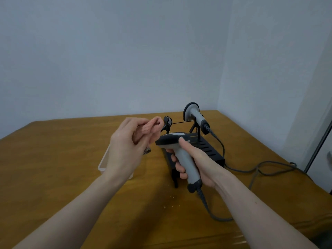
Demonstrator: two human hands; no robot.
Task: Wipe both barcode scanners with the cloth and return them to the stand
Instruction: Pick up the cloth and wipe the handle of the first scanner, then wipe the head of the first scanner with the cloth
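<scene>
My right hand (193, 159) grips the grey handle of a barcode scanner (181, 155), thumb on top of its dark head, which points left. A bunched pink cloth (149, 127) is held by my left hand (125, 146) just left of the scanner's head, close to it or touching. A second grey scanner (196, 116) hangs on the far right arm of the black stand (206, 148). The stand's left holder (168, 122) carries no scanner.
A clear plastic container (103, 163) sits on the wooden table (53, 159) under my left hand. Grey cables (260, 170) trail from the scanners across the table to the right. Walls meet close behind the table's far right corner.
</scene>
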